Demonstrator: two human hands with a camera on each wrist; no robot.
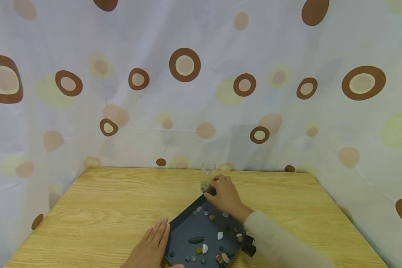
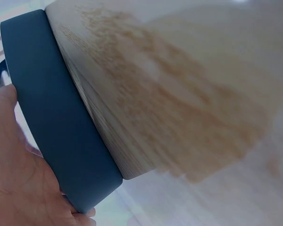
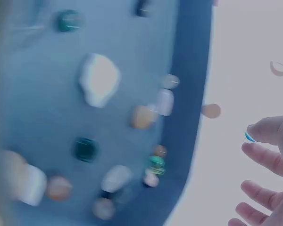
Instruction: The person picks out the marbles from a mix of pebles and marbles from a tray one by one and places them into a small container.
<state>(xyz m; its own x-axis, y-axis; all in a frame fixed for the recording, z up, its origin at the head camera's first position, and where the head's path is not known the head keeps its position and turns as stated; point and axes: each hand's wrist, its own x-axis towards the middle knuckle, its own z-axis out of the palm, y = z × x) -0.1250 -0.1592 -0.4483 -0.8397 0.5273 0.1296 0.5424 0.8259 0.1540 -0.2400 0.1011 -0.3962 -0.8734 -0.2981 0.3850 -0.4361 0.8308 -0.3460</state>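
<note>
1. Nearest: left hand [image 1: 150, 245] lying flat on the light wooden table [image 1: 104, 208], fingers straight and together, pressed against the left wall of the shallow dark blue square tray [image 1: 182, 232]; no curl round the rim visible.
2. Inside the tray: scattered small polished pebbles, among them a white pebble [image 1: 220, 235] and an elongated dark pebble [image 1: 196, 240], lying loose on the floor.
3. Further out, at the tray's far corner: right hand [image 1: 225, 198] in a pale sleeve, fingertips bunched and pinched on a small dark stone [image 1: 212, 191]; blurred in the right wrist view, so grip detail unclear there.
4. Just beyond the hand: small clear glass jar [image 1: 208, 168], upright near the table's back edge, a few coloured stones apparently already inside.
5. Judged best handling: keep the flat hand bracing the tray against sliding, lift the stone clear of the tray wall, centre over the jar mouth, release low to avoid bounce or tipping the jar.
6. Farthest: white curtain with brown rings [image 1: 185, 64].
</note>
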